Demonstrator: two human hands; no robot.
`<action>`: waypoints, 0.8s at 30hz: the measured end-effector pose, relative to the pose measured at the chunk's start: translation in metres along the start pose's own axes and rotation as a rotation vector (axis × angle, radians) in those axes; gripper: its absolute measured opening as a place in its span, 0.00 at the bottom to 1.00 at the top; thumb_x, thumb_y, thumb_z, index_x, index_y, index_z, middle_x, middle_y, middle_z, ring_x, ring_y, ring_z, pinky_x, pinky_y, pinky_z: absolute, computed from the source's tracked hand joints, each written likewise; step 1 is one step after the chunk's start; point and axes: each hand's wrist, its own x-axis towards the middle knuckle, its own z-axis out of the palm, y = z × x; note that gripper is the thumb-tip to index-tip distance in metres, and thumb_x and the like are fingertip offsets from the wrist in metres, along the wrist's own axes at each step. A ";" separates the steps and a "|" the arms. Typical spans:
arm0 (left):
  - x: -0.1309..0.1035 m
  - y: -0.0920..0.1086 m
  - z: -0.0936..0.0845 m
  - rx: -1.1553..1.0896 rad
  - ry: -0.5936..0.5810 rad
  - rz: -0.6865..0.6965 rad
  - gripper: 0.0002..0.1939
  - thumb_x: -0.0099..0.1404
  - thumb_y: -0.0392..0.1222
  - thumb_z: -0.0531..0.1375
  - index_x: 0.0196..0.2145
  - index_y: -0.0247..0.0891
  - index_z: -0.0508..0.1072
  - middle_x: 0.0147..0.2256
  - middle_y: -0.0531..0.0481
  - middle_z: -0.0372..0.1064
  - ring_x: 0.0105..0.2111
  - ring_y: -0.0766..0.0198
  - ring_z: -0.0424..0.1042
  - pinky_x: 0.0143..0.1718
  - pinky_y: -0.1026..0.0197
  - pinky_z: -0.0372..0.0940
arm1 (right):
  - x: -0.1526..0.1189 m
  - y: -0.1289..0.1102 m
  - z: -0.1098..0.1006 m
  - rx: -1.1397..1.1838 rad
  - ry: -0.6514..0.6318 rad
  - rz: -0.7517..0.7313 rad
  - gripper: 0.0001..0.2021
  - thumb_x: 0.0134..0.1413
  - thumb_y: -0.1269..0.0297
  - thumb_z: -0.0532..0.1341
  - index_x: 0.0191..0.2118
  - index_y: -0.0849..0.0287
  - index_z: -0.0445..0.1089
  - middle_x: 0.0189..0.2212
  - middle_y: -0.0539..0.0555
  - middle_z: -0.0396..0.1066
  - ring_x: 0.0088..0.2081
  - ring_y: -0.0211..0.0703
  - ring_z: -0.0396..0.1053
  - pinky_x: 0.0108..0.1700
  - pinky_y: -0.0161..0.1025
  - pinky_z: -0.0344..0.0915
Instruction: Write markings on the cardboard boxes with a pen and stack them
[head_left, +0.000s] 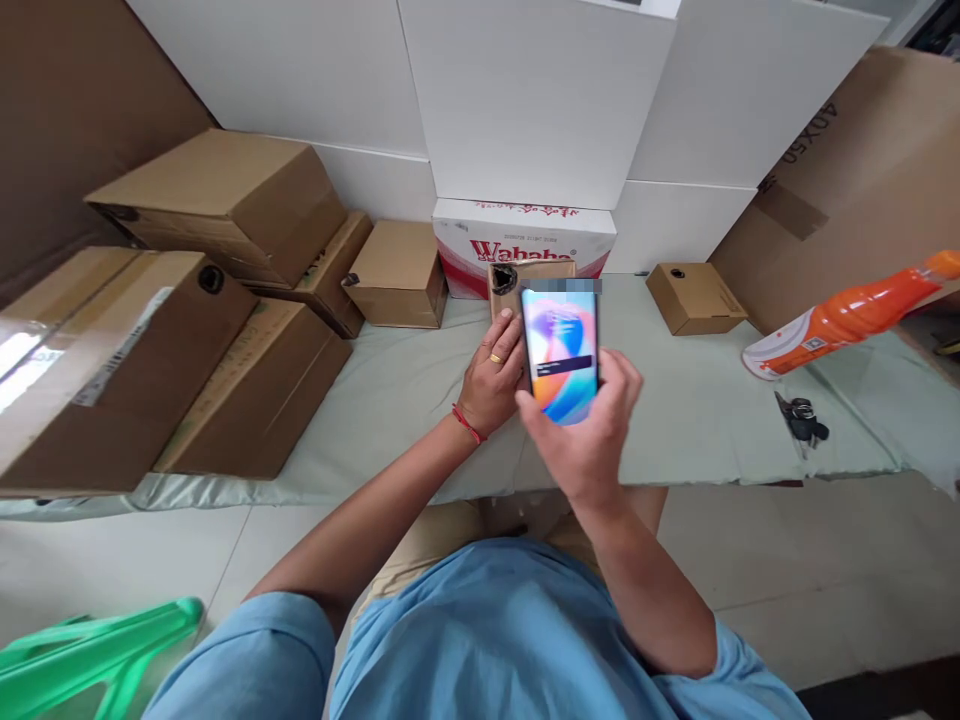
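While the right grip (pixel 586 440) clasps it, the phone (pixel 561 350) projects forward.

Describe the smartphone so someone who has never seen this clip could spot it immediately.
Start with the red-and-white Wahaha carton at the back of the table, near the middle of the view. Below it in the picture, the person's right hand holds up the smartphone, which partly covers a small cardboard box. Its lit, multicoloured screen sets it apart from the brown boxes.
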 end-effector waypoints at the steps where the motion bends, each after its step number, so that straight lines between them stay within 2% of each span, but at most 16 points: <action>1: -0.001 -0.004 -0.004 0.034 0.004 0.041 0.23 0.75 0.47 0.59 0.64 0.42 0.72 0.69 0.38 0.68 0.76 0.45 0.57 0.77 0.33 0.55 | -0.003 0.016 -0.006 -0.039 0.007 0.031 0.41 0.57 0.43 0.70 0.67 0.55 0.53 0.62 0.68 0.59 0.66 0.66 0.63 0.63 0.67 0.70; 4: -0.011 -0.010 -0.011 0.187 0.098 0.179 0.25 0.72 0.38 0.60 0.65 0.42 0.70 0.73 0.34 0.61 0.78 0.42 0.52 0.76 0.30 0.53 | -0.020 0.069 -0.029 -0.191 -0.006 0.198 0.40 0.54 0.42 0.70 0.64 0.57 0.59 0.61 0.69 0.62 0.64 0.66 0.64 0.62 0.65 0.70; 6: -0.020 -0.011 -0.012 0.298 0.193 0.223 0.28 0.70 0.34 0.62 0.67 0.44 0.69 0.75 0.34 0.54 0.79 0.39 0.46 0.75 0.27 0.54 | -0.037 0.100 -0.047 -0.300 -0.096 0.335 0.39 0.52 0.43 0.70 0.63 0.60 0.62 0.62 0.71 0.62 0.59 0.66 0.69 0.57 0.61 0.72; 8: -0.028 -0.009 -0.012 0.330 0.242 0.184 0.32 0.68 0.33 0.64 0.68 0.47 0.67 0.78 0.36 0.45 0.80 0.36 0.40 0.75 0.25 0.51 | -0.056 0.124 -0.063 -0.401 -0.183 0.453 0.40 0.50 0.42 0.70 0.62 0.62 0.64 0.62 0.72 0.63 0.53 0.66 0.73 0.51 0.59 0.73; 10: -0.034 -0.005 -0.011 0.316 0.247 0.101 0.34 0.67 0.37 0.65 0.69 0.47 0.66 0.80 0.35 0.38 0.80 0.33 0.36 0.74 0.22 0.48 | -0.073 0.137 -0.075 -0.476 -0.253 0.523 0.41 0.49 0.40 0.69 0.62 0.63 0.65 0.63 0.73 0.63 0.48 0.65 0.75 0.46 0.57 0.74; 13: -0.039 0.003 -0.008 0.257 0.260 -0.044 0.38 0.69 0.50 0.67 0.71 0.42 0.60 0.79 0.28 0.36 0.80 0.30 0.38 0.74 0.23 0.48 | -0.088 0.139 -0.077 -0.523 -0.315 0.556 0.41 0.51 0.39 0.68 0.63 0.62 0.64 0.64 0.73 0.63 0.44 0.61 0.76 0.42 0.54 0.73; 16: -0.038 0.008 -0.002 0.215 0.277 -0.188 0.56 0.64 0.67 0.70 0.76 0.40 0.51 0.77 0.23 0.38 0.79 0.30 0.40 0.74 0.26 0.50 | -0.090 0.129 -0.062 -0.523 -0.382 0.552 0.40 0.54 0.40 0.67 0.64 0.62 0.64 0.65 0.72 0.62 0.42 0.58 0.76 0.41 0.52 0.73; 18: -0.036 0.009 0.003 0.213 0.277 -0.251 0.65 0.58 0.72 0.72 0.78 0.41 0.45 0.77 0.23 0.41 0.79 0.29 0.40 0.74 0.25 0.49 | -0.086 0.120 -0.048 -0.521 -0.442 0.548 0.39 0.56 0.42 0.66 0.66 0.62 0.62 0.67 0.72 0.61 0.43 0.57 0.77 0.42 0.51 0.74; 21: -0.034 0.008 0.008 0.226 0.279 -0.275 0.67 0.57 0.67 0.75 0.79 0.43 0.42 0.76 0.26 0.47 0.78 0.29 0.44 0.74 0.26 0.50 | -0.082 0.112 -0.029 -0.485 -0.502 0.479 0.38 0.60 0.44 0.65 0.67 0.63 0.61 0.67 0.73 0.60 0.52 0.62 0.74 0.48 0.54 0.75; 24: -0.036 0.005 0.004 0.243 0.307 -0.261 0.65 0.58 0.56 0.76 0.79 0.43 0.42 0.74 0.27 0.52 0.75 0.32 0.53 0.74 0.29 0.55 | -0.079 0.113 -0.022 -0.432 -0.521 0.341 0.35 0.63 0.43 0.64 0.65 0.65 0.65 0.67 0.76 0.62 0.62 0.72 0.66 0.59 0.64 0.70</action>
